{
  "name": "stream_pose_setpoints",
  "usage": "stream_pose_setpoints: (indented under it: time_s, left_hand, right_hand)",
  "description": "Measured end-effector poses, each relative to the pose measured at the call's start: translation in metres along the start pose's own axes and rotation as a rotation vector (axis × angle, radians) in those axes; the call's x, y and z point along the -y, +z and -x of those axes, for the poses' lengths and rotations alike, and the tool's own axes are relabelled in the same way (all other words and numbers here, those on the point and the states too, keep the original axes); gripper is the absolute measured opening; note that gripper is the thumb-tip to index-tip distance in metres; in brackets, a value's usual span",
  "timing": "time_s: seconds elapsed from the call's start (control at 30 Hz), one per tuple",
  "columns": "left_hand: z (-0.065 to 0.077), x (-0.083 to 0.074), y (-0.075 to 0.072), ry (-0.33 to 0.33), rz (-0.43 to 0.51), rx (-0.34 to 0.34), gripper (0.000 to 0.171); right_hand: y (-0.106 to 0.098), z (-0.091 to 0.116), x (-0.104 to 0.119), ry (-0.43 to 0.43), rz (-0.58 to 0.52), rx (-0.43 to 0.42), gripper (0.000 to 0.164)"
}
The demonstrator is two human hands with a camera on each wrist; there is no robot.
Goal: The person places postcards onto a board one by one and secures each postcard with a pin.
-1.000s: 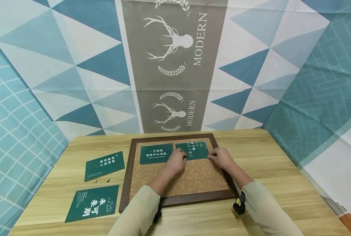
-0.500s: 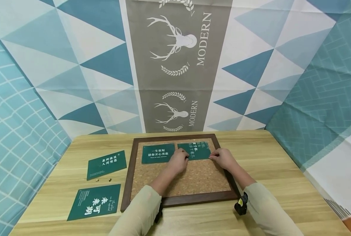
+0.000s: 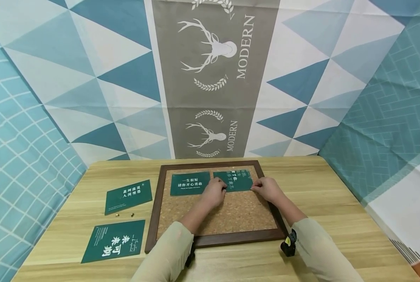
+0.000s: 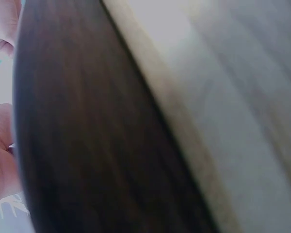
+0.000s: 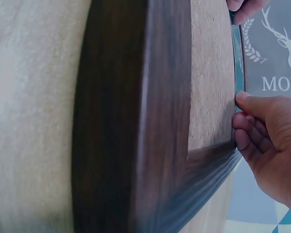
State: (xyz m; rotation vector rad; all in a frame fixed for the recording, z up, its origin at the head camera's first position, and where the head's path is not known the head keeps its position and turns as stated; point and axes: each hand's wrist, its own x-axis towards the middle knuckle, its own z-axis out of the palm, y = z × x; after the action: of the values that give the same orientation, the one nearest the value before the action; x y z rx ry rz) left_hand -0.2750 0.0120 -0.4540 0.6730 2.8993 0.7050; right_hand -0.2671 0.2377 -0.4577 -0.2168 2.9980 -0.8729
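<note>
From my remote seat I have both hands over the corkboard (image 3: 217,213), set apart at the near edge of one green card (image 3: 238,182). That card lies flat on the cork in the far right part, inside the dark wooden frame (image 3: 238,236). My left hand (image 3: 213,193) pinches its near left corner with curled fingers, and my right hand (image 3: 267,189) pinches the near right corner between thumb and fingertips. Just left of it, a second card (image 3: 190,184) with white lettering lies on the cork. On the table (image 3: 323,192), left of the frame, I see two loose cards, an upper one (image 3: 128,197) and a lower one (image 3: 113,241), with two small shiny pieces (image 3: 132,214) between them.
</note>
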Motion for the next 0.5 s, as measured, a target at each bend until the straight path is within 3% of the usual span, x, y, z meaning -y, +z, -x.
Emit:
stream_pose_setpoints:
  time_s: [0.23,0.5]
  left_hand:
    - [-0.0014,-0.0001,0.0006,-0.003,0.011,0.003,0.025]
    - [-0.0036,0.0024,0.0001,-0.002,0.044,0.006,0.024]
  right_hand:
    - [-0.0004,0.0017,0.0083,0.035,0.028,-0.02,0.011]
    - [0.0032,0.0056,0.0069,0.006,0.028,-0.063,0.013]
